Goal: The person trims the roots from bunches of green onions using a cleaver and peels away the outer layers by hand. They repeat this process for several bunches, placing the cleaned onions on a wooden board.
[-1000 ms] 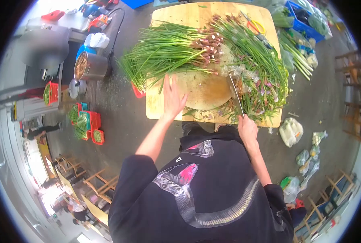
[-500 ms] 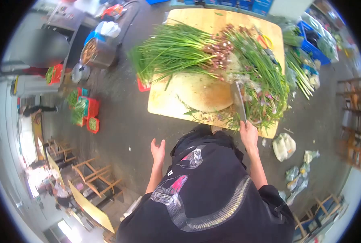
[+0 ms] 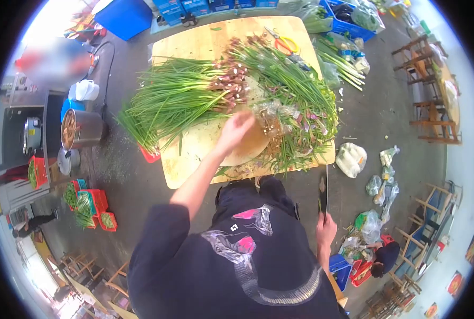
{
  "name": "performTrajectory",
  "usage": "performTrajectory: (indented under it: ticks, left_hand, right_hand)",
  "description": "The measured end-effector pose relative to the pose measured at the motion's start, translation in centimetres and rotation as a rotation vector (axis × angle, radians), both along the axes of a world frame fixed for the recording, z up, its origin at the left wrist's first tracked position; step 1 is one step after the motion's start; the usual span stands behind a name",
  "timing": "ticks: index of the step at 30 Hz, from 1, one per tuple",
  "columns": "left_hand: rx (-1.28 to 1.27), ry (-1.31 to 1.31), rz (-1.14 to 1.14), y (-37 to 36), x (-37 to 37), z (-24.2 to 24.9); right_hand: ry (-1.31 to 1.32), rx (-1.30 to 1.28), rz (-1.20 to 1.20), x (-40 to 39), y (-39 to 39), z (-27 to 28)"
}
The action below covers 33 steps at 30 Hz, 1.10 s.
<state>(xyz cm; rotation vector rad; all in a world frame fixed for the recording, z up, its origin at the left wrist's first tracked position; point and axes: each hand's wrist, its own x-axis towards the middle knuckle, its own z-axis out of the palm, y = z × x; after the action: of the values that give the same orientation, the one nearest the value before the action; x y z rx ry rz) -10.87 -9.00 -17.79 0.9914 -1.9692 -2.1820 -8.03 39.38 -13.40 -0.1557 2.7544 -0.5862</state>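
My left hand point(image 3: 237, 129) is over the round board point(image 3: 246, 149), just below the root ends of the green onions point(image 3: 178, 95). Its fingers look drawn together, and what they may hold is too blurred to make out. Down at the right, off the table's corner, my right hand point(image 3: 326, 228) grips a knife point(image 3: 323, 191) with the blade pointing away from me. A heap of loose greens and trimmings point(image 3: 300, 117) covers the right part of the wooden table point(image 3: 194, 40). Yellow-handled scissors point(image 3: 286, 44) lie near the far right corner.
A white bag point(image 3: 351, 159) sits on the floor right of the table. Red baskets point(image 3: 94, 204) and a large metal pot point(image 3: 85, 128) stand at the left. Blue crates point(image 3: 343, 24) are beyond the table. Another person point(image 3: 386, 258) is low at the right.
My left hand has moved from beside my body up over the board. My right hand has drawn the knife off the table, back and down. The camera view has shifted.
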Motion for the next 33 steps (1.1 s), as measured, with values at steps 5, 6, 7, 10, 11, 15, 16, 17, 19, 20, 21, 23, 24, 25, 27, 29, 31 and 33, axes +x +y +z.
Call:
performTrajectory:
  ticks: [5,6,7,10,11,15,16,17,19,20,21,23,24,25,27,29,31,33]
  left_hand:
    - [0.005,-0.006,0.423,-6.4,-16.5,-8.8]
    - [-0.008,-0.084,0.475,-7.3,-19.0,-9.4]
    - [-0.063,-0.125,0.517,-7.4,-20.8,-9.0]
    - [-0.123,-0.232,0.627,-8.0,-25.9,-9.2]
    - [-0.063,-0.257,0.66,-8.7,-27.0,-9.6]
    - [0.252,-0.159,0.912,-8.3,-29.7,-11.6]
    - [0.33,-0.092,1.026,-8.2,-30.0,-11.0]
    - [0.362,-0.147,1.12,-8.1,-30.2,-10.4]
    - [0.271,-0.19,1.171,-8.1,-30.4,-11.3]
    - [0.159,-0.279,1.121,-7.3,-29.7,-9.4]
    - [0.143,-0.312,1.101,-8.5,-29.4,-10.6]
    - [0.342,-0.152,1.092,-9.1,-28.5,-9.6]
    - [0.442,-0.061,1.083,-9.5,-28.3,-9.5]
    - [0.471,0.023,1.09,-9.7,-28.0,-9.2]
    - [0.506,0.07,0.97,-8.4,-26.3,-5.1]
    - [0.561,0.126,0.921,-5.4,-24.6,2.6]
    - [0.49,0.094,0.806,-4.8,-21.6,5.8]
    - [0.43,0.106,0.661,-4.8,-18.3,8.7]
  right_hand:
    - [-0.042,0.026,-0.34,8.7,4.6,-1.8]
    - [-0.048,0.059,-0.381,9.8,4.7,-1.9]
    - [-0.057,0.092,-0.421,10.8,5.2,-1.9]
    - [-0.148,0.132,-0.516,12.7,7.1,-4.3]
    - [-0.147,0.088,-0.533,14.0,9.1,-6.7]
    - [-0.293,0.194,-0.529,13.6,13.3,-11.1]
    - [-0.334,0.226,-0.514,13.0,14.0,-11.4]
    - [-0.363,0.248,-0.495,12.3,14.9,-11.8]
    - [-0.408,0.286,-0.442,9.9,16.3,-12.8]
    - [-0.423,0.298,-0.414,8.8,17.1,-13.2]
    - [-0.436,0.303,-0.387,7.5,17.7,-13.5]
    - [-0.429,0.295,-0.338,4.8,18.7,-14.1]
    - [-0.421,0.284,-0.312,3.4,19.2,-14.5]
    - [-0.412,0.275,-0.28,2.1,19.7,-14.8]
    - [-0.379,0.24,-0.223,-0.4,20.5,-15.4]
    - [-0.356,0.193,-0.187,-2.9,20.3,-15.4]
    - [-0.347,0.128,-0.186,-5.8,18.9,-14.5]
    - [-0.331,0.075,-0.163,-9.0,16.8,-13.7]
